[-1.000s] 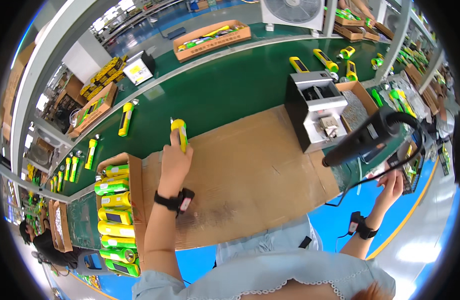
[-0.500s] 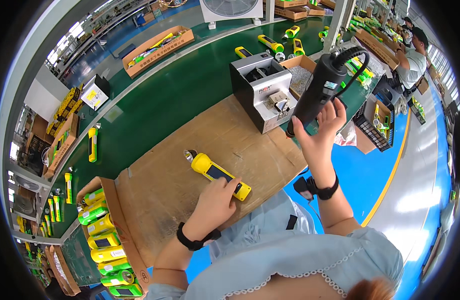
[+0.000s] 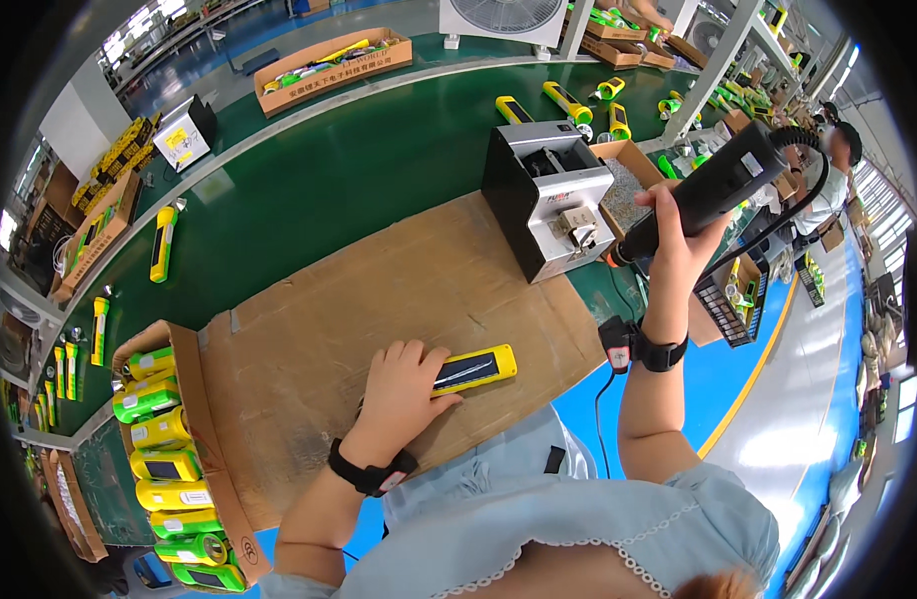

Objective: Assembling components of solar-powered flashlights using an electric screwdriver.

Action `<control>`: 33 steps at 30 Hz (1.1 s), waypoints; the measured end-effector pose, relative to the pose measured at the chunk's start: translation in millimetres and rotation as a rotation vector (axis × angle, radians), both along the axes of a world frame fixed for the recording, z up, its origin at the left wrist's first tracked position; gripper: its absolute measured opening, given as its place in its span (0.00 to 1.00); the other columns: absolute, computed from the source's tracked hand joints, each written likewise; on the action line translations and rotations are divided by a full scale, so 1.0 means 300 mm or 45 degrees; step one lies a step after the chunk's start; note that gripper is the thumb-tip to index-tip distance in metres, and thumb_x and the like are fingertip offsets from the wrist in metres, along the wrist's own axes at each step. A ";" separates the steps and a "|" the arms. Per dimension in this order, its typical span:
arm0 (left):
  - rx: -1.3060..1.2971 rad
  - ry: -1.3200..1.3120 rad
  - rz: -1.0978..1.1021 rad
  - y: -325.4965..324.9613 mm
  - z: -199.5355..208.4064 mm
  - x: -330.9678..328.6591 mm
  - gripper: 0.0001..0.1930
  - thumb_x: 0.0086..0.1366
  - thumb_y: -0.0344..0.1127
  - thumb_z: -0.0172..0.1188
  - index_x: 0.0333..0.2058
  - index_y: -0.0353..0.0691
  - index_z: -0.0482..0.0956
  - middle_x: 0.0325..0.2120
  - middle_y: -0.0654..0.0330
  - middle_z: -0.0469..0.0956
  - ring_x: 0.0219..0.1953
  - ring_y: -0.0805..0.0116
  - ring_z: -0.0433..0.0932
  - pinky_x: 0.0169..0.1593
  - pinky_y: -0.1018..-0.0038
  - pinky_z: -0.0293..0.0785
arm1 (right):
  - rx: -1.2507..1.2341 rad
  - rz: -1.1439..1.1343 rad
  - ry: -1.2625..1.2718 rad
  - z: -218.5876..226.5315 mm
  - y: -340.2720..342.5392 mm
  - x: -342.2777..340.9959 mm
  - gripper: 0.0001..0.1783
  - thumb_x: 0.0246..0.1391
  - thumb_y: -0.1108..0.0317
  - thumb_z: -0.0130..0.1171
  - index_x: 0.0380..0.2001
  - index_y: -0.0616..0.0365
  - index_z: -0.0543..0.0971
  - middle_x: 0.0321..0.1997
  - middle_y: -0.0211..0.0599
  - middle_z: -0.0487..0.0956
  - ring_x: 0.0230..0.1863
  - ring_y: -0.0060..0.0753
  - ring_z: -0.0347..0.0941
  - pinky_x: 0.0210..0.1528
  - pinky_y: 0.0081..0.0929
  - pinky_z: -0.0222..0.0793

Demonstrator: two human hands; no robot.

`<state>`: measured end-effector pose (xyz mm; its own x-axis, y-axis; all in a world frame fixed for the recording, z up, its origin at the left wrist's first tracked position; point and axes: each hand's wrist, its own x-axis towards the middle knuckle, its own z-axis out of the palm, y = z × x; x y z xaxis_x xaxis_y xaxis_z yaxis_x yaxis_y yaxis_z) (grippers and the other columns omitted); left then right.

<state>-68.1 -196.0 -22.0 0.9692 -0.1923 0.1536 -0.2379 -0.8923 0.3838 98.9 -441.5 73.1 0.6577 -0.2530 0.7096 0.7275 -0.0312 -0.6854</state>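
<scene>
A yellow flashlight [image 3: 483, 368] with a dark panel along its side lies on the brown cardboard sheet [image 3: 379, 270]. My left hand [image 3: 394, 394] wraps over its left end, so the head is hidden under my fingers. To the right, my right hand [image 3: 683, 245] is closed around a black electric screwdriver [image 3: 728, 175]. Its orange-ringed tip [image 3: 613, 259] slants down to the left, in the air beside the silver-and-black screw feeder [image 3: 558, 205]. A coiled cord [image 3: 798, 140] leads off the tool's upper end.
At the left, a cardboard box [image 3: 204, 419] holds several yellow and green flashlights. More flashlights [image 3: 568, 103] lie on the green bench [image 3: 309, 165]. Behind the feeder sits a box of small parts [image 3: 628, 180]. A black crate [image 3: 733, 309] stands at the right. Another person [image 3: 823, 190] works beyond.
My left hand has shifted from the flashlight's tail to its head end, and the flashlight lies more level. My right hand has closed around the screwdriver, which now tilts more to the right.
</scene>
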 end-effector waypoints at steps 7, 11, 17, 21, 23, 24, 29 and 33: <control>-0.142 -0.002 -0.013 0.019 -0.008 0.002 0.22 0.43 0.39 0.69 0.39 0.45 0.76 0.34 0.57 0.72 0.40 0.56 0.70 0.43 0.63 0.66 | 0.083 0.126 -0.046 -0.059 0.031 0.108 0.27 0.48 0.81 0.57 0.48 0.59 0.57 0.27 0.38 0.73 0.23 0.27 0.72 0.26 0.25 0.72; -0.213 0.002 0.015 0.009 -0.022 -0.004 0.21 0.43 0.38 0.70 0.39 0.45 0.77 0.33 0.57 0.72 0.39 0.55 0.70 0.43 0.63 0.66 | 0.032 0.109 0.067 -0.075 0.040 0.146 0.26 0.46 0.80 0.58 0.47 0.59 0.59 0.26 0.36 0.73 0.22 0.27 0.72 0.25 0.25 0.71; -0.249 0.006 0.075 -0.008 -0.021 -0.016 0.23 0.40 0.37 0.71 0.39 0.44 0.77 0.32 0.57 0.72 0.38 0.55 0.71 0.43 0.63 0.66 | -0.020 0.215 0.271 -0.066 0.012 0.120 0.25 0.43 0.79 0.61 0.45 0.60 0.62 0.24 0.35 0.72 0.19 0.28 0.71 0.22 0.26 0.70; -0.245 -0.090 0.154 -0.055 -0.038 -0.035 0.24 0.41 0.37 0.71 0.40 0.44 0.77 0.31 0.57 0.71 0.37 0.56 0.70 0.42 0.64 0.66 | 0.191 0.496 0.087 -0.117 0.026 -0.060 0.35 0.48 0.78 0.55 0.59 0.61 0.54 0.24 0.35 0.70 0.21 0.28 0.68 0.26 0.30 0.69; -0.251 -0.090 0.185 -0.069 -0.040 -0.048 0.24 0.41 0.37 0.71 0.40 0.43 0.78 0.31 0.58 0.71 0.37 0.56 0.70 0.42 0.64 0.66 | 0.297 0.642 0.038 -0.135 0.040 -0.162 0.36 0.50 0.76 0.56 0.60 0.59 0.51 0.26 0.36 0.70 0.22 0.29 0.69 0.28 0.31 0.70; -0.228 -0.133 0.187 -0.069 -0.047 -0.048 0.24 0.41 0.37 0.71 0.41 0.43 0.78 0.30 0.58 0.71 0.36 0.56 0.70 0.41 0.64 0.66 | 0.328 0.703 0.056 -0.145 0.045 -0.208 0.37 0.51 0.74 0.57 0.60 0.57 0.49 0.27 0.36 0.69 0.23 0.29 0.69 0.29 0.32 0.70; -0.223 -0.156 0.183 -0.056 -0.067 -0.046 0.24 0.42 0.38 0.70 0.42 0.43 0.78 0.29 0.59 0.71 0.35 0.58 0.69 0.41 0.65 0.65 | 0.165 0.835 0.077 -0.161 0.073 -0.303 0.35 0.53 0.74 0.55 0.58 0.52 0.48 0.29 0.37 0.69 0.23 0.28 0.68 0.30 0.31 0.70; -0.225 -0.194 0.202 -0.065 -0.068 -0.050 0.24 0.42 0.39 0.70 0.42 0.44 0.79 0.28 0.59 0.71 0.35 0.58 0.69 0.40 0.65 0.65 | 0.135 0.785 0.093 -0.197 0.085 -0.316 0.35 0.53 0.77 0.54 0.58 0.53 0.47 0.29 0.38 0.69 0.24 0.28 0.68 0.31 0.30 0.71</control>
